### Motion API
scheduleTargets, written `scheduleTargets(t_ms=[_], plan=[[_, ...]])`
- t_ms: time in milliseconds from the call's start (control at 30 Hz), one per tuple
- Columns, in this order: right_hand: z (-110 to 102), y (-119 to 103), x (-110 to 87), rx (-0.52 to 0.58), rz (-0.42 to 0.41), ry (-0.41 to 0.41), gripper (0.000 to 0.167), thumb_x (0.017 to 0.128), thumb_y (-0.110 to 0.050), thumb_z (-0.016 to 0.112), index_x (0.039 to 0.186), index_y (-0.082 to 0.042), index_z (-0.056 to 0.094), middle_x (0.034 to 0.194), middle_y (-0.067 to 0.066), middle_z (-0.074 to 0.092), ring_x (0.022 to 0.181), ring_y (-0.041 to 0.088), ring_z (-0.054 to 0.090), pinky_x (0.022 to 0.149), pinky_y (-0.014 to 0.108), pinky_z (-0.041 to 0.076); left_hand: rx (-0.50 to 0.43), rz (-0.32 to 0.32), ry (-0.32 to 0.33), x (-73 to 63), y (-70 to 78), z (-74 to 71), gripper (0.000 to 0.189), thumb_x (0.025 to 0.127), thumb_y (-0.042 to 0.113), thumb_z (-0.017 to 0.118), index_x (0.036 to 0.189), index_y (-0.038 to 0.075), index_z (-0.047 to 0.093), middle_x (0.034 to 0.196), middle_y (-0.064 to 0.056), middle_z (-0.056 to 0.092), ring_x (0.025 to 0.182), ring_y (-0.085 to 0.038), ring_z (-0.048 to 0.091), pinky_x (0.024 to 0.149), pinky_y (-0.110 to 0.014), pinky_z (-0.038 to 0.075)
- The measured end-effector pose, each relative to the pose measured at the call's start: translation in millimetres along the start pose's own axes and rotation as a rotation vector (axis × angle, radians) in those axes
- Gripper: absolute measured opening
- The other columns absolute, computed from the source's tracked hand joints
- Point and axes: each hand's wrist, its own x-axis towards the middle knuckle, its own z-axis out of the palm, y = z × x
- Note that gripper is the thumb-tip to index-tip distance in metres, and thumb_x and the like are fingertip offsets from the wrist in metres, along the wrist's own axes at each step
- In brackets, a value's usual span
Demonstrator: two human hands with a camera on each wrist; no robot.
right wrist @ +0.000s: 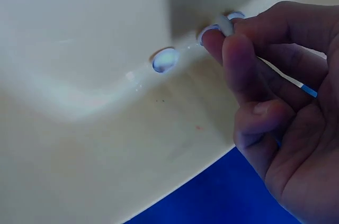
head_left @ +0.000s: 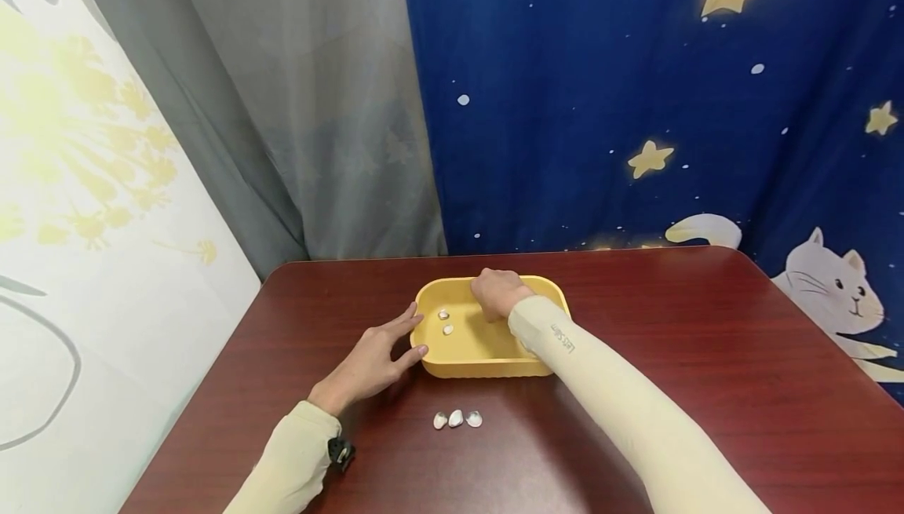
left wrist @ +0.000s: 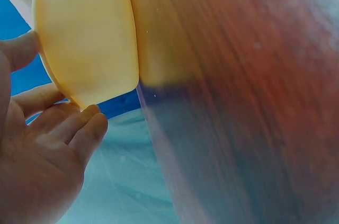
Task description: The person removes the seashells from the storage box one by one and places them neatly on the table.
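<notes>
A yellow tray [head_left: 487, 368] stands on the table, with small white shells inside. My left hand [head_left: 374, 361] is at its left end; in the left wrist view the thumb and spread fingers [left wrist: 87, 134] touch the tray's rim and end wall. Reaching into the far part of the tray is my right hand [head_left: 497, 293]. In the right wrist view its thumb and forefinger pinch a small pale shell [right wrist: 226, 25], seen edge-on. Close by, another shell [right wrist: 165, 60] lies along the tray's inner edge, and further ones are partly hidden behind the fingers.
Three shells [head_left: 455, 418] lie in a row on the dark red table [head_left: 706, 341], in front of the tray. Two more shells [head_left: 448, 329] are at the tray's left inside. Behind the table hang a grey curtain [head_left: 339, 106] and a blue starry curtain [head_left: 565, 106].
</notes>
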Motion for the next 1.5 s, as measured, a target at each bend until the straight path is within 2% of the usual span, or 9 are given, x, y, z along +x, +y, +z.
scheduleTargets(t_ms=[433,667,800,900,1033,1267,1500], plan=[[-17.8,2.7,-13.4,0.039,-0.046,0.014,0.015,0.084,-0.015,0.073,0.076,-0.015,0.060,0.079,0.002,0.062,0.071,0.016,0.057,0.059,0.036,0.054,-0.008,-0.008,-0.007,-1.7,-0.8,0.8,0.062,0.099,0.037,0.063,0.150,0.005,0.047,0.163,-0.012,0.035,0.147,-0.029,0.042,0.117,-0.050,0.040],[-37.1,9.1,-28.0,0.122,-0.088,-0.006,0.022,0.087,-0.023,0.078,0.073,-0.014,0.063,0.068,0.001,0.065,0.049,0.013,0.064,0.050,0.027,0.054,0.001,-0.005,-0.001,-0.5,-1.0,0.3,0.062,0.099,0.038,0.063,0.150,0.006,0.047,0.163,-0.011,0.034,0.147,-0.028,0.041,0.117,-0.050,0.040],[-43.0,13.3,-33.1,0.158,-0.120,0.007,0.023,0.087,-0.021,0.078,0.067,-0.015,0.067,0.061,-0.003,0.066,0.044,0.010,0.062,0.051,0.024,0.052,0.009,0.002,-0.002,0.4,-0.4,-1.5,0.063,0.099,0.038,0.063,0.150,0.005,0.047,0.163,-0.012,0.034,0.147,-0.029,0.042,0.116,-0.050,0.041],[-44.5,15.2,-37.3,0.192,-0.147,0.027,0.023,0.087,-0.015,0.075,0.065,-0.016,0.070,0.058,-0.004,0.065,0.045,0.010,0.061,0.050,0.024,0.051,0.009,0.005,-0.007,0.9,0.6,-2.1,0.063,0.099,0.037,0.062,0.150,0.004,0.047,0.163,-0.012,0.034,0.147,-0.029,0.042,0.116,-0.050,0.041],[-47.3,14.9,-43.3,0.247,-0.171,0.021,0.021,0.088,-0.010,0.073,0.068,-0.017,0.071,0.063,-0.004,0.066,0.049,0.011,0.062,0.050,0.025,0.052,0.009,0.000,-0.011,0.7,0.9,-2.0,0.062,0.099,0.038,0.062,0.150,0.004,0.047,0.163,-0.012,0.035,0.147,-0.029,0.042,0.116,-0.050,0.041],[-48.8,12.3,-51.9,0.251,-0.239,0.073,0.017,0.084,-0.008,0.071,0.072,-0.019,0.075,0.069,-0.008,0.067,0.066,0.010,0.059,0.059,0.023,0.051,0.003,-0.024,-0.020,-0.6,0.2,-0.5,0.063,0.099,0.039,0.062,0.151,0.007,0.046,0.164,-0.011,0.033,0.148,-0.029,0.041,0.117,-0.050,0.040],[-48.8,10.8,-61.9,0.304,-0.297,0.105,0.024,0.080,-0.003,0.069,0.068,-0.023,0.071,0.068,-0.010,0.067,0.065,0.008,0.059,0.059,0.022,0.050,0.007,-0.011,-0.008,-0.7,-0.4,1.0,0.062,0.099,0.037,0.062,0.150,0.006,0.047,0.163,-0.012,0.034,0.147,-0.029,0.042,0.117,-0.050,0.040]])
